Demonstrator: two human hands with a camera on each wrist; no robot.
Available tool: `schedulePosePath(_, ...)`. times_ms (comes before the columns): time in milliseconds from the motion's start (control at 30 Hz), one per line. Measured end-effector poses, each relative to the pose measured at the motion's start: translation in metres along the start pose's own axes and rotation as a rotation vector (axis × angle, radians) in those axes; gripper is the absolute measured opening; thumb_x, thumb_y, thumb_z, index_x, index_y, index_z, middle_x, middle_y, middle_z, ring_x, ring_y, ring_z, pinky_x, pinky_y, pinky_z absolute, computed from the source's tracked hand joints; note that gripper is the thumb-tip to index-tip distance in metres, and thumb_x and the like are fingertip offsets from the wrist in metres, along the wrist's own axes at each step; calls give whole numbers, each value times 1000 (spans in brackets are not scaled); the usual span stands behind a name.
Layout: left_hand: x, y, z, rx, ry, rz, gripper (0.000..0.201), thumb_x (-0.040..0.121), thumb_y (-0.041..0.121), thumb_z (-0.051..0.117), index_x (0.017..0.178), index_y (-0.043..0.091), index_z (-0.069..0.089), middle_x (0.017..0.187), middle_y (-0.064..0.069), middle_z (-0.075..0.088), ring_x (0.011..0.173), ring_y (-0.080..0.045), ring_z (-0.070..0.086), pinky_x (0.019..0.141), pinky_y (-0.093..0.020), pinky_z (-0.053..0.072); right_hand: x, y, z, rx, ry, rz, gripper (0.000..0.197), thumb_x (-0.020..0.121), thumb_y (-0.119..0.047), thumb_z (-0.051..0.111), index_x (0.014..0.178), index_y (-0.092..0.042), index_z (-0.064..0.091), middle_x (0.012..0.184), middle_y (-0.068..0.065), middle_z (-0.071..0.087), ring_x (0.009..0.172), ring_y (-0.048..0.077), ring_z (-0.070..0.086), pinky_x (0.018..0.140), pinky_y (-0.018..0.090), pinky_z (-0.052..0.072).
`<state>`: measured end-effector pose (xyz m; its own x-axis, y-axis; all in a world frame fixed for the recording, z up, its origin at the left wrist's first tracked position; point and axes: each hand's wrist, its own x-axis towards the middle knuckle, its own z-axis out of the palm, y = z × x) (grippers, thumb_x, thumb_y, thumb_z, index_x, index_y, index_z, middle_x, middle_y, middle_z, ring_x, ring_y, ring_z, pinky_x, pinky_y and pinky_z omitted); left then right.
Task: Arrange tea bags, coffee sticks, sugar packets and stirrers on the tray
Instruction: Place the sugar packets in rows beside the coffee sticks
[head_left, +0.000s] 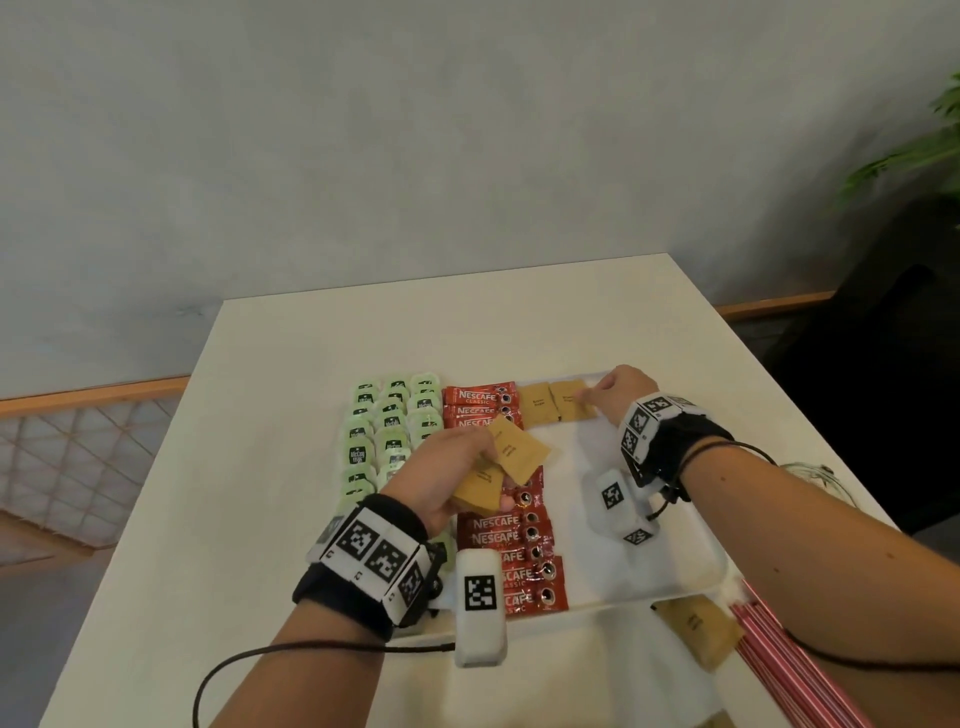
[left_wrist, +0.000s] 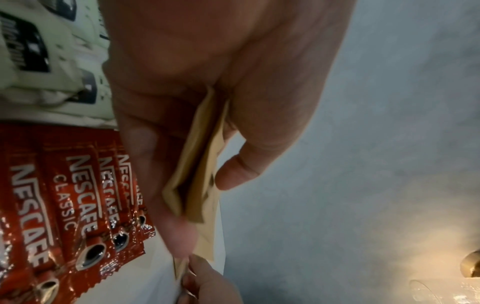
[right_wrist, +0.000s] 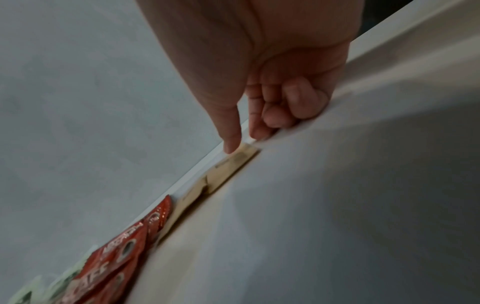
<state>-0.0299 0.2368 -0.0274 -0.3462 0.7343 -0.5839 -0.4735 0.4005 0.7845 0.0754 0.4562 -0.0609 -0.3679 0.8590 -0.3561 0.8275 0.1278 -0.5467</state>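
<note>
Your left hand (head_left: 457, 470) pinches a fanned sheaf of sugar packets (head_left: 501, 470) above the coffee sticks (head_left: 511, 551), while your right hand (head_left: 615, 395), fingers curled, presses a packet (head_left: 571, 400) at the tray's (head_left: 670, 577) far edge; loosen the pinch and the sheaf could spill across the sticks.

The tray (head_left: 691, 561) floor lies bare on its right half, below the two sugar packets (head_left: 558, 402) at the far rim. Tea bags (head_left: 389, 436) fill the left columns and coffee sticks (head_left: 511, 540) the middle. The left hand (head_left: 447, 467), gripping a sheaf of packets, hangs over the coffee sticks. Stirrers (head_left: 779, 660) and a loose packet (head_left: 698, 626) crowd the bench (head_left: 249, 467) near the right corner; its far strip is open.
</note>
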Motion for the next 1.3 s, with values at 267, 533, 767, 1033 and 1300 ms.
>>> schedulePosePath(267, -12, -4, 10, 81, 11, 85, 20, 98, 6, 52, 116, 7, 60, 92, -18, 70, 69, -24, 69, 54, -32, 58, -36, 25, -6, 259, 15, -183, 13, 90, -31, 64, 85, -19, 64, 89, 2, 67, 68, 18, 58, 67, 30, 47)
schedulePosePath(533, -19, -19, 39, 111, 64, 259, 26, 101, 8, 49, 126, 8, 57, 102, -26, 67, 72, -28, 67, 54, -30, 55, -110, 29, -22, 347, -230, -320, 33, 84, -48, 68, 89, -15, 72, 88, -2, 72, 68, 11, 61, 61, 25, 46)
schedulePosePath(767, -34, -25, 48, 117, 16, 261, 20, 101, 8, 50, 119, 8, 59, 104, -18, 71, 72, -20, 72, 58, -29, 58, -131, 38, -13, 545, -273, -332, 22, 84, -14, 74, 71, -13, 55, 78, 6, 70, 63, 14, 65, 55, 23, 47)
schedulePosePath(1033, -43, -14, 30, 459, 186, 438, 15, 98, 14, 58, 110, 17, 66, 103, -6, 69, 66, -15, 68, 54, -34, 60, -128, 36, -31, 403, -300, -388, 14, 93, -2, 56, 85, -10, 48, 88, 13, 68, 67, 19, 69, 57, 28, 53)
schedulePosePath(1300, -42, -14, 47, 843, 101, 443, 13, 94, 29, 64, 98, 18, 69, 82, -4, 74, 57, -13, 66, 54, -24, 54, -127, 19, -41, 115, -240, -573, 10, 94, -14, 59, 86, -20, 61, 84, 0, 65, 69, 11, 63, 64, 23, 51)
